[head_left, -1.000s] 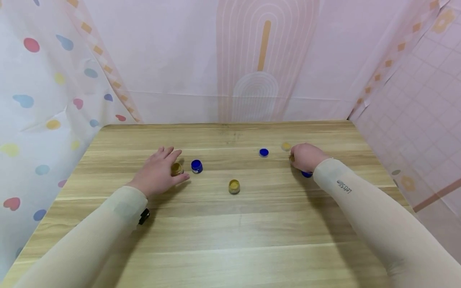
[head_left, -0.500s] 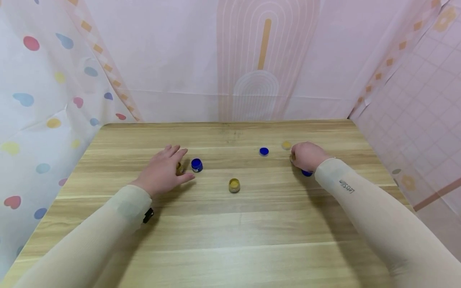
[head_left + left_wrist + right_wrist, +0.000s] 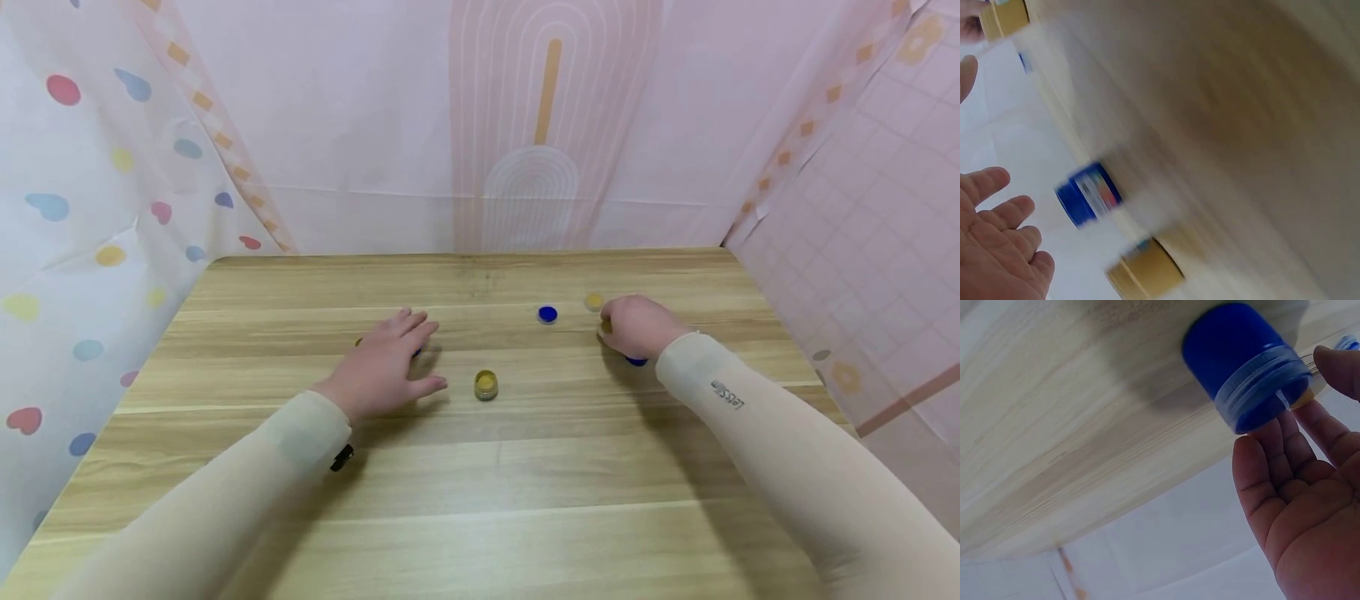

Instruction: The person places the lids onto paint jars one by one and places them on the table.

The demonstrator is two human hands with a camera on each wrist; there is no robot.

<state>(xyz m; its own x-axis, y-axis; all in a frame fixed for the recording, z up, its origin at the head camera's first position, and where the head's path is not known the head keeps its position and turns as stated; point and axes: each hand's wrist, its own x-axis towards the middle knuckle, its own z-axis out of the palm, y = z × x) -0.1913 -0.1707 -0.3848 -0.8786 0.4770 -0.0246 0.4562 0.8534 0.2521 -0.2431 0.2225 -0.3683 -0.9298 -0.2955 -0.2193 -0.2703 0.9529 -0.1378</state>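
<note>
My left hand (image 3: 382, 364) hovers with spread fingers above a small open paint jar, blue (image 3: 1088, 195), mostly covered in the head view. Beside that stands a yellow paint jar (image 3: 1145, 272). To the right of my left thumb is another open yellow paint jar (image 3: 486, 385). My right hand (image 3: 641, 325) pinches a small clear lid with yellow paint (image 3: 1302, 399) between thumb and index finger; the hand partly covers it. An open blue paint jar (image 3: 1235, 353) stands on the table close to the right fingers.
Two lids lie behind, near the right hand: a blue lid (image 3: 547, 315) and a yellow lid (image 3: 595, 302). The wood-grain table (image 3: 495, 500) ends at a patterned cloth backdrop (image 3: 375, 150), with more cloth at both sides.
My left hand has moved rightward from the left yellow jar to over the blue jar, fingers still spread. The right hand has stayed nearly in place with its lid.
</note>
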